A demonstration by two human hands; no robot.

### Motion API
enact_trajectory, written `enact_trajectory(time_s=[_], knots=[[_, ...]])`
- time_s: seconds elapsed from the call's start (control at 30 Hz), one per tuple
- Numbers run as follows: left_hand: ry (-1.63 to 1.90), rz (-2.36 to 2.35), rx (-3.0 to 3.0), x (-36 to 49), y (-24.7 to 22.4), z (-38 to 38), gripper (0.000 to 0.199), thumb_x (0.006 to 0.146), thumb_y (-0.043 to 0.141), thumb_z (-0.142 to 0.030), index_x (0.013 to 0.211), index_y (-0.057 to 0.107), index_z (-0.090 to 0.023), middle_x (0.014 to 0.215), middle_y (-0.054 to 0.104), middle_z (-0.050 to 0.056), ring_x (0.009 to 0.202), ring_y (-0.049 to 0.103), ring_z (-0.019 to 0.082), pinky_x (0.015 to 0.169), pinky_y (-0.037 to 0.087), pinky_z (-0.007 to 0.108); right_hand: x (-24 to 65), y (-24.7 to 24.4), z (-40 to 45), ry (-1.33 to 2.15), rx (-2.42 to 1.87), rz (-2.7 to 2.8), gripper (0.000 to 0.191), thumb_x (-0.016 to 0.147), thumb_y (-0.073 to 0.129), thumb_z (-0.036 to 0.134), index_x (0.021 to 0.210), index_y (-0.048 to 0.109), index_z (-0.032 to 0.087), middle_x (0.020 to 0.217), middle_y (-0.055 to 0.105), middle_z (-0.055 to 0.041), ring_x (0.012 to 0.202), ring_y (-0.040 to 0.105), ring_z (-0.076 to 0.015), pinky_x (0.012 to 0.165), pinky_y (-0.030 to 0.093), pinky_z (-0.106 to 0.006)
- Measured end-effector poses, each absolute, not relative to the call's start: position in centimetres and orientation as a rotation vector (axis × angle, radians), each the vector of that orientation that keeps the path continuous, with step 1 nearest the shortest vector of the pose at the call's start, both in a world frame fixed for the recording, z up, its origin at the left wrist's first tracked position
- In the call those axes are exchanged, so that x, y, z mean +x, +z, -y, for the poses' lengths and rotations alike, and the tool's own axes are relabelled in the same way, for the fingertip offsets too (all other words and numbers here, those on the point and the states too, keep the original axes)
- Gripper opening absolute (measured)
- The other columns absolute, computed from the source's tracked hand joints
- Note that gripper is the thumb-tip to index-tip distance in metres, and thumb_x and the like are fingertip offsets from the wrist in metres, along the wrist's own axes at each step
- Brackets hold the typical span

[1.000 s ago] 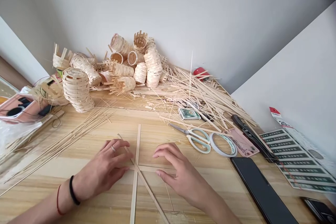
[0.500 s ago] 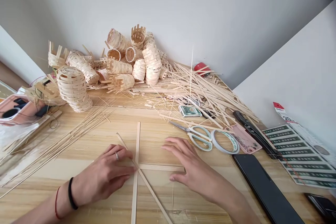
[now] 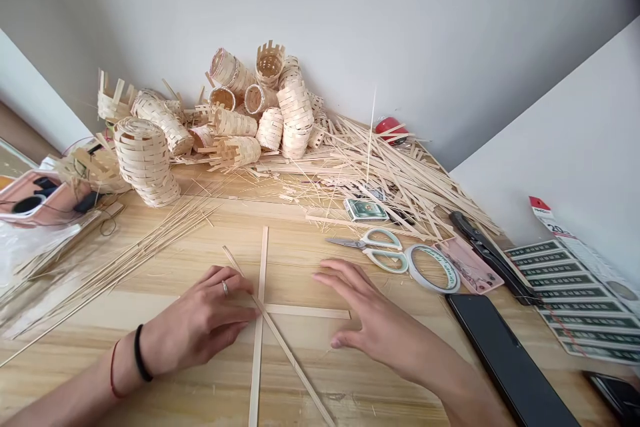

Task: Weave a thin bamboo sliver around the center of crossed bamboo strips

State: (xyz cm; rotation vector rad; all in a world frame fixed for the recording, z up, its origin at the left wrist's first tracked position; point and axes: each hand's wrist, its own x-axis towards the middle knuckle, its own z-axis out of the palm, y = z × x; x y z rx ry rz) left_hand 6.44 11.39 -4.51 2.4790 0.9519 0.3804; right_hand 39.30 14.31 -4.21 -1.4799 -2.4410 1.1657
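"Pale wooden strips (image 3: pixel 257 360) cross on the tabletop (image 3: pixel 200 407). How many, and amid what?"

"Three: one lengthwise, one crosswise (image 3: pixel 307 311), one slanting (image 3: pixel 295 363), all meeting beside the left hand (image 3: pixel 207 313). Behind, more than ten woven baskets (image 3: pixel 143 150) lie heaped near the wall (image 3: pixel 350 0), overlapping too much for an exact tally. To the right: one pair of scissors (image 3: pixel 356 243), one roll of tape (image 3: pixel 453 271), one pink tray (image 3: pixel 493 280), one phone (image 3: pixel 500 353), one small green box (image 3: pixel 366 210)."

"Any writing legible?"

"A '20' on the red-topped card (image 3: pixel 557 230) at far right. The rows of labels (image 3: pixel 555 273) beside it carry print too small to read, and the lettering inside the tape roll is unclear."

"And the hands?"

"The left, wearing one ring (image 3: pixel 225 287) and two wristbands (image 3: pixel 141 353), one black and one red, bends its fingers, tips at the crossing; whether it pinches the strips or merely presses them, one cannot tell. The right hand (image 3: pixel 367 310) is half open, fingers spread and thumb apart, gripping nothing, just beside the crosswise strip's right end."
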Motion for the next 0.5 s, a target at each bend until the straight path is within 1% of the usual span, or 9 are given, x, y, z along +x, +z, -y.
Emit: enact_trajectory(time_s=[0.07, 0.13, 0.2, 0.23, 0.3, 0.4, 0.47, 0.5], knots=[[0.396, -0.954, 2.48, 6.4, -4.5, -11.5, 0.024, 0.1, 0.051, -0.012, 0.106, 0.071, -0.024, 0.121, 0.065, 0.006, 0.107, 0.057, 0.023, 0.096, 0.04, 0.04, 39.7, -4.3, -14.3, 1.212, -1.52, 2.418, 0.082, 0.08, 0.069, 0.016, 0.154, 0.041, 0.037, 0.169, 0.022, 0.001, 0.156, 0.023, -0.0226, 0.126, 0.028, -0.038], [0.412, -0.955, 2.478, 6.4, -4.5, -11.6, 0.024, 0.1, 0.051, -0.012, 0.105, 0.072, -0.024, 0.121, 0.065, 0.006, 0.107, 0.057, 0.023, 0.096, 0.041, 0.04, 40.6, -4.1, -14.6, 1.221, -1.571, 2.404, 0.087, 0.079, 0.068, 0.013, 0.157, 0.037, 0.037, 0.171, 0.017, 0.0008, 0.157, 0.02, -0.0229, 0.127, 0.026, -0.039], [0.425, -0.952, 2.48, 6.4, -4.5, -11.6, 0.023, 0.1, 0.052, -0.012, 0.103, 0.072, -0.023, 0.12, 0.066, 0.007, 0.106, 0.057, 0.023, 0.095, 0.041, 0.04, 41.4, -3.7, -14.8, 1.2, -1.6, 2.409, 0.089, 0.079, 0.067, 0.012, 0.158, 0.034, 0.036, 0.172, 0.015, 0.0001, 0.158, 0.018, -0.0233, 0.128, 0.023, -0.042], [0.428, -0.951, 2.482, 6.4, -4.5, -11.6, 0.023, 0.1, 0.052, -0.012, 0.102, 0.072, -0.023, 0.119, 0.066, 0.007, 0.105, 0.057, 0.023, 0.095, 0.041, 0.04, 41.7, -3.6, -15.0, 1.182, -1.593, 2.418, 0.087, 0.08, 0.068, 0.012, 0.157, 0.035, 0.036, 0.171, 0.016, -0.0002, 0.158, 0.018, -0.0236, 0.129, 0.022, -0.043], [0.439, -0.946, 2.491, 6.5, -4.5, -11.6, 0.023, 0.099, 0.052, -0.012, 0.102, 0.072, -0.023, 0.119, 0.066, 0.007, 0.105, 0.058, 0.023, 0.095, 0.042, 0.04, 41.8, -3.5, -15.1, 1.115, -1.553, 2.424, 0.075, 0.087, 0.067, 0.018, 0.154, 0.04, 0.035, 0.169, 0.024, -0.0017, 0.156, 0.024, -0.0247, 0.128, 0.023, -0.046], [0.479, -0.95, 2.489, 6.3, -4.5, -11.6, 0.024, 0.098, 0.051, -0.01, 0.104, 0.07, -0.022, 0.118, 0.066, 0.008, 0.105, 0.059, 0.023, 0.095, 0.043, 0.041, 40.4, -3.8, -14.9, 0.98, -1.472, 2.371, 0.049, 0.096, 0.064, 0.03, 0.144, 0.052, 0.031, 0.157, 0.044, -0.0063, 0.148, 0.039, -0.0263, 0.124, 0.031, -0.05], [0.535, -0.993, 2.48, 5.9, -4.7, -11.7, 0.025, 0.098, 0.048, -0.008, 0.105, 0.068, -0.022, 0.116, 0.065, 0.009, 0.105, 0.059, 0.023, 0.094, 0.044, 0.041, 38.9, -4.1, -14.5, 0.968, -1.385, 2.342, 0.041, 0.097, 0.066, 0.031, 0.137, 0.058, 0.029, 0.148, 0.052, -0.0083, 0.142, 0.047, -0.0268, 0.121, 0.038, -0.049], [0.57, -1.039, 2.473, 5.6, -4.8, -11.9, 0.025, 0.098, 0.048, -0.009, 0.106, 0.067, -0.022, 0.115, 0.065, 0.009, 0.105, 0.059, 0.023, 0.093, 0.045, 0.04, 38.1, -4.3, -14.3, 1.004, -1.327, 2.35, 0.041, 0.095, 0.069, 0.03, 0.135, 0.059, 0.029, 0.145, 0.054, -0.0088, 0.139, 0.049, -0.0269, 0.119, 0.04, -0.048]])
